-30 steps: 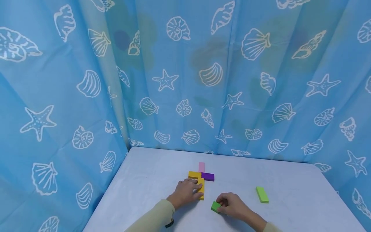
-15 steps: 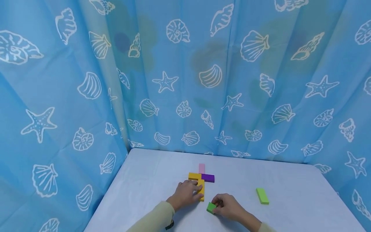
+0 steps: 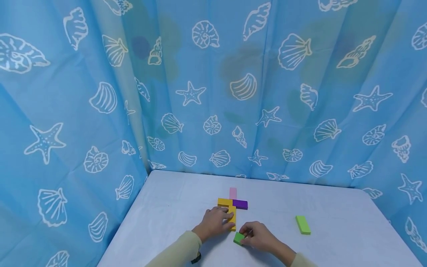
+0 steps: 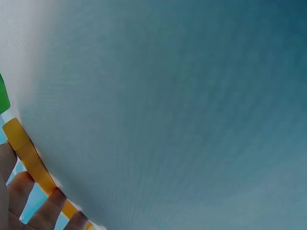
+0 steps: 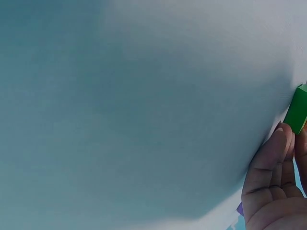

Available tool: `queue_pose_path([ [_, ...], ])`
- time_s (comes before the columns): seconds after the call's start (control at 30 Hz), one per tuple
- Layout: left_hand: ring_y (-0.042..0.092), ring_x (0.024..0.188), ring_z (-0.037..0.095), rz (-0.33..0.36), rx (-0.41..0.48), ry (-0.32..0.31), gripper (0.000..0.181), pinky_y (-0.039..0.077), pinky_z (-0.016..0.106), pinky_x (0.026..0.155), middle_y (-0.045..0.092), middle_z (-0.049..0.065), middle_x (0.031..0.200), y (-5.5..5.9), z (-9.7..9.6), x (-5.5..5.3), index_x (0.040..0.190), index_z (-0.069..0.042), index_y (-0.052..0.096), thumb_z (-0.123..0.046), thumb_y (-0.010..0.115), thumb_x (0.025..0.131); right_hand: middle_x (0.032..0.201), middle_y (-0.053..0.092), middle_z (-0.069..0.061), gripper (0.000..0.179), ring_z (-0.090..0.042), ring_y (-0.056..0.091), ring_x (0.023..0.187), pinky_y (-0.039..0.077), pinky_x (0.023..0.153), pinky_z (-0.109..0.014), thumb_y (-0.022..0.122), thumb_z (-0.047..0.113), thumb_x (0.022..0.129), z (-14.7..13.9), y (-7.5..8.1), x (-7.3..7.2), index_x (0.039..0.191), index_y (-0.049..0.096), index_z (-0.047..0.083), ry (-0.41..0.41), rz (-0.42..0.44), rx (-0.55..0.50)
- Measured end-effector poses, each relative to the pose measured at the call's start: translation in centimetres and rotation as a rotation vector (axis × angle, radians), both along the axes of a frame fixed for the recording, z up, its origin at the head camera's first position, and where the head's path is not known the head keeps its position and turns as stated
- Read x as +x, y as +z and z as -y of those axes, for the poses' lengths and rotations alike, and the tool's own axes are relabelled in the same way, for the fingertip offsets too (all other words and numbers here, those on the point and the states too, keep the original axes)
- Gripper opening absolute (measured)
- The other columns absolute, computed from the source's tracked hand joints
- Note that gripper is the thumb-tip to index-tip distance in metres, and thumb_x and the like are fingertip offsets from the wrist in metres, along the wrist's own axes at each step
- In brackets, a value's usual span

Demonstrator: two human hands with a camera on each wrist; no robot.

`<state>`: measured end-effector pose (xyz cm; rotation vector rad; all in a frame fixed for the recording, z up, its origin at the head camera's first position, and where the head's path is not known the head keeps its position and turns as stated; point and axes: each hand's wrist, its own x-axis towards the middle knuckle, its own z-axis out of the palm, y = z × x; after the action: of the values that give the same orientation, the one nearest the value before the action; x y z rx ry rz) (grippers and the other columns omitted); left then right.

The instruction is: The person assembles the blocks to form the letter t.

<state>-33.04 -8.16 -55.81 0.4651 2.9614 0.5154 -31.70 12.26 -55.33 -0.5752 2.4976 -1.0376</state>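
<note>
In the head view, my left hand (image 3: 214,221) rests its fingers on a long yellow block (image 3: 232,217) that lies lengthwise on the table. The left wrist view shows its fingertips along the edge of the yellow block (image 4: 36,165). My right hand (image 3: 258,236) pinches a small green block (image 3: 238,238) between thumb and fingers, close to the near end of that yellow block. The right wrist view shows the green block (image 5: 297,110) at the fingertips. Beyond the left hand, a second yellow block (image 3: 224,202), a purple block (image 3: 240,204) and a pink block (image 3: 232,193) form a cross-like cluster.
A lime green block (image 3: 303,224) lies apart on the right of the white table (image 3: 350,230). Blue curtains (image 3: 213,92) printed with white shells and starfish hang behind the table and along its sides.
My right hand has moved left with the green block, bringing it close to the long yellow block's near end. The left hand has stayed on the yellow block.
</note>
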Motion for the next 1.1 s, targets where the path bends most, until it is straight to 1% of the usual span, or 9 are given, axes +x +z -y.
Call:
queue_pose_path([
  [0.17, 0.054, 0.13, 0.025, -0.007, 0.013, 0.001, 0.048, 0.044, 0.063, 0.102, 0.062, -0.001, 0.138, 0.1, -0.1, 0.1, 0.133, -0.027, 0.063, -0.051, 0.066, 0.091, 0.083, 0.065, 0.004, 0.02, -0.012, 0.058, 0.077, 0.05, 0.069, -0.026, 0.08, 0.012, 0.08, 0.4, 0.0, -0.1, 0.098, 0.072, 0.01, -0.007, 0.011, 0.004],
  [0.4, 0.054, 0.131, 0.024, -0.016, 0.01, 0.006, 0.048, 0.044, 0.063, 0.102, 0.062, -0.001, 0.138, 0.0, -0.1, 0.2, 0.133, -0.027, 0.063, -0.051, 0.066, 0.091, 0.084, 0.065, 0.004, 0.019, -0.012, 0.057, 0.077, 0.05, 0.069, -0.026, 0.081, 0.01, 0.079, 0.8, 0.1, -0.2, 0.096, 0.072, 0.01, -0.024, 0.012, -0.004],
  [0.5, 0.054, 0.13, 0.024, -0.019, 0.009, 0.008, 0.047, 0.044, 0.062, 0.102, 0.062, -0.001, 0.138, 0.0, -0.1, 0.2, 0.132, -0.028, 0.063, -0.05, 0.066, 0.091, 0.083, 0.065, 0.003, 0.019, -0.011, 0.057, 0.076, 0.049, 0.068, -0.025, 0.081, 0.011, 0.079, 0.9, 0.0, -0.2, 0.096, 0.072, 0.01, -0.029, 0.0, -0.011],
  [0.67, 0.054, 0.129, 0.024, -0.016, -0.001, 0.005, 0.047, 0.044, 0.062, 0.101, 0.063, -0.001, 0.136, 0.0, -0.2, 0.1, 0.132, -0.028, 0.063, -0.05, 0.066, 0.091, 0.083, 0.065, 0.004, 0.019, -0.012, 0.056, 0.076, 0.048, 0.066, -0.023, 0.081, 0.011, 0.08, 1.1, -0.1, -0.2, 0.096, 0.072, 0.01, -0.03, 0.004, -0.014],
  [0.83, 0.054, 0.13, 0.025, -0.017, 0.002, 0.008, 0.048, 0.044, 0.063, 0.102, 0.062, -0.001, 0.137, -0.1, 0.0, 0.1, 0.132, -0.028, 0.063, -0.051, 0.066, 0.091, 0.083, 0.065, 0.004, 0.018, -0.012, 0.056, 0.077, 0.048, 0.067, -0.025, 0.08, 0.012, 0.08, 1.4, -0.1, -0.4, 0.096, 0.071, 0.01, -0.026, 0.014, -0.009],
  [1.1, 0.054, 0.13, 0.024, -0.022, -0.003, 0.003, 0.047, 0.044, 0.062, 0.102, 0.062, -0.002, 0.137, -0.1, 0.0, 0.1, 0.132, -0.029, 0.063, -0.051, 0.066, 0.091, 0.083, 0.064, 0.003, 0.018, -0.013, 0.055, 0.077, 0.048, 0.067, -0.026, 0.081, 0.013, 0.08, 1.6, -0.3, -0.5, 0.094, 0.07, 0.01, -0.048, 0.019, -0.004],
])
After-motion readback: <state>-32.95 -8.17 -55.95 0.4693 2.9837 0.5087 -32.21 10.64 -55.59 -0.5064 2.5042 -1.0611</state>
